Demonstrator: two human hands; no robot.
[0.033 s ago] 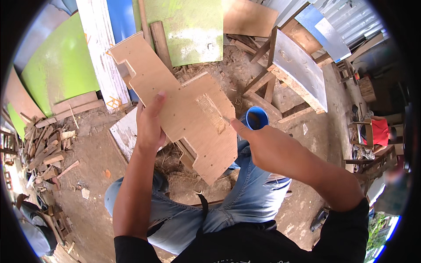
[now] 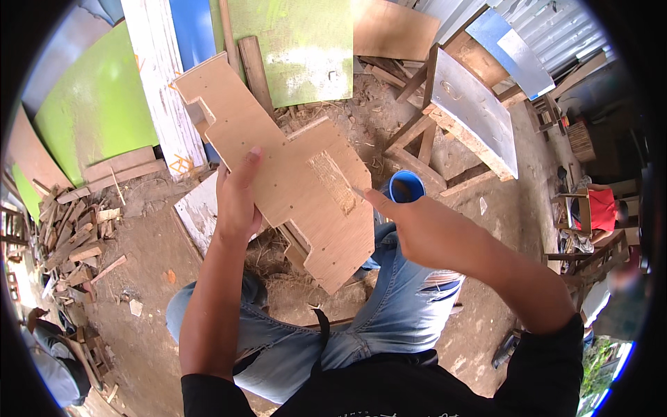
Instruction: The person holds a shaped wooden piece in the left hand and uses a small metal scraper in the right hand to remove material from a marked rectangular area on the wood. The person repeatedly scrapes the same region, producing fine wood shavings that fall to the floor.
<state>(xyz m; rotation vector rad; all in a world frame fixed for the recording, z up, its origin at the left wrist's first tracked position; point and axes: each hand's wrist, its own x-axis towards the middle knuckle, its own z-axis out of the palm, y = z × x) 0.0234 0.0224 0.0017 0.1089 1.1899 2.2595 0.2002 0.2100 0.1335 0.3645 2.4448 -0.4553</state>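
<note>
A light-brown plywood piece (image 2: 281,187) with stepped, notched edges and small dark dots hangs tilted above my knees. My left hand (image 2: 240,187) grips its near left edge, thumb on the face and fingers underneath. Further layers of board show below its notches. On the face, toward the right, lies a pale, rough rectangular patch (image 2: 332,182). My right hand (image 2: 420,226) is closed, its index finger stretched toward that patch. A thin greyish tip pokes out by the fingertip and meets the patch's right edge; the hand hides the rest of this tool.
Just beyond my right hand stands a blue cup-like container (image 2: 406,186) with something dark inside. A wooden stand with a whitish top (image 2: 476,115) is at far right. Wood scraps (image 2: 73,240) are heaped at left. Painted boards (image 2: 292,55) lean at the back. Another person in red (image 2: 603,212) is at the right edge.
The darker smear at the patch's near end has been spread out, and the patch looks more even. Both hands and the board stay nearly in place.
</note>
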